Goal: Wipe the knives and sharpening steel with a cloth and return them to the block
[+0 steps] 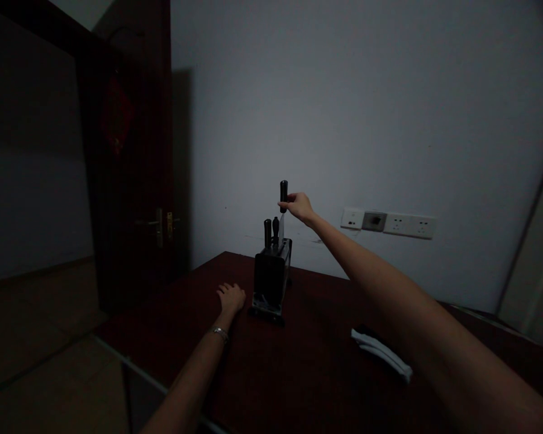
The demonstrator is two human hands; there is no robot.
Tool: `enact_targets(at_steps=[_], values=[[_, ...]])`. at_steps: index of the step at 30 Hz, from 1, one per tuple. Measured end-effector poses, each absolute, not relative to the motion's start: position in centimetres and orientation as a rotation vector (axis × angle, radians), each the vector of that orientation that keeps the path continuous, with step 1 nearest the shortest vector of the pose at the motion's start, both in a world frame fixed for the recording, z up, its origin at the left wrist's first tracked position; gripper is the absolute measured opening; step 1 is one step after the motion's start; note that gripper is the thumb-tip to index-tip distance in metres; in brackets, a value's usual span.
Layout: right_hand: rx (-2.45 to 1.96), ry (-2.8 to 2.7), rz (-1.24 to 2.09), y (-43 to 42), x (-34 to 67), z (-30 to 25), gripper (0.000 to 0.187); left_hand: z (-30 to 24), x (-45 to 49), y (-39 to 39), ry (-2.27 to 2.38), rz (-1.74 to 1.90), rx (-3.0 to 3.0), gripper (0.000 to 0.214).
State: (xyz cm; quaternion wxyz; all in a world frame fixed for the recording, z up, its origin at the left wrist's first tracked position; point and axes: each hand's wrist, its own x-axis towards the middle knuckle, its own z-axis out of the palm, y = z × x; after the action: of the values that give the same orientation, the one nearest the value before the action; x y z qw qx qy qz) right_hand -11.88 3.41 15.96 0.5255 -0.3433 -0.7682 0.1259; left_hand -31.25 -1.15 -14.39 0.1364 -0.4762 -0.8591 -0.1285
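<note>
Black-handled knife (283, 196), centre of frame, upright above the knife block (271, 280). Its handle is pinched in the fingertips of the right hand (298, 207), which sits just right of it. A pale strip of blade runs down from the handle toward the block's top; whether the tip is inside a slot I cannot tell. Two more dark handles (268, 232) stand in the block, lower left of the held one.

Right arm stretched long from the lower right corner, wrist slightly bent, fingers closed on the handle. Left hand (230, 297) lies palm down on the dark red table (308, 374), just left of the block's foot, holding nothing (fingers loosely curled, a bracelet (219, 331) at the wrist).

Light is very poor. Block's slots and base are murky. A white object (380, 352) lies on the table, lower right, partly behind the right forearm; its kind is unclear.
</note>
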Motion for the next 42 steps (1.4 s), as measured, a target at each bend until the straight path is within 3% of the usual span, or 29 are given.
enact_targets(at_steps=[20, 28, 34, 38, 42], values=[[-0.702, -1.688, 0.280, 0.6, -7.4, 25.8, 0.025, -14.3, -31.3, -1.2, -2.478, -0.400, -1.392, 0.046], [-0.700, -1.723, 0.331, -1.9, -1.7, 25.6, 0.020, -14.3, -31.5, -1.2, -2.491, -0.522, -1.418, 0.043], [-0.757, -1.767, 0.391, -3.2, 2.6, 21.9, 0.023, -13.7, -32.2, -1.2, -2.539, -0.843, -1.443, 0.036], [-0.798, -1.833, 0.416, -4.0, 5.0, 18.9, 0.028, -12.4, -33.4, -1.9, -2.559, -1.268, -1.347, 0.025], [-0.822, -1.861, 0.479, -4.6, 6.8, 16.2, 0.029, -11.9, -33.9, -3.6, -2.525, -1.712, -0.935, 0.029]])
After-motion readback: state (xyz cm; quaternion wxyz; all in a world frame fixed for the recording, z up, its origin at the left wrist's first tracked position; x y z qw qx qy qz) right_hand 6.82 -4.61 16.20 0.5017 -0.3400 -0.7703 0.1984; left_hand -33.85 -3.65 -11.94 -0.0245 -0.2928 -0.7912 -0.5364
